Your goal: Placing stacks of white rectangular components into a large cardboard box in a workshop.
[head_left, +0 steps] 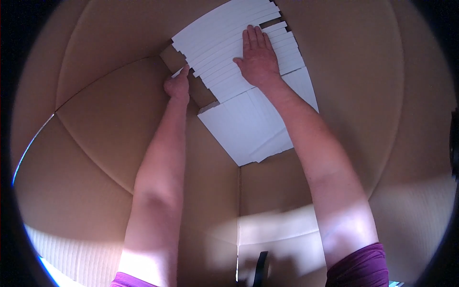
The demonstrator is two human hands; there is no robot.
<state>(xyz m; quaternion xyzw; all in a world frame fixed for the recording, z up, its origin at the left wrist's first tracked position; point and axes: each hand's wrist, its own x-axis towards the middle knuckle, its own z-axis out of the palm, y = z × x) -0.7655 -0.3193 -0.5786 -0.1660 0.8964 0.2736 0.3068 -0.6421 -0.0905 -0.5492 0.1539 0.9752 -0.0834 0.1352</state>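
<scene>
Deep inside a large brown cardboard box, a row of overlapping white flat cardboard pieces (217, 50) lies with staggered edges. My right hand (260, 60) rests palm down on them, its fingers stretched out. Close to their left ends is my left hand (177, 86), its fingers closed, with one finger pointing toward the stack. A small white flat piece (177, 72) shows at its fingers; most of that piece is hidden. Nearer to me lies a broader white flat cardboard piece (253, 124), creased near its front edge and partly covered by my right forearm.
Tall brown cardboard walls (354, 95) surround both arms, with fold lines running across them. A seam or corner runs down the middle below the white pieces. At the bottom edge a dark strap-like strip (261, 268) hangs in view. Bright light falls across the lower walls.
</scene>
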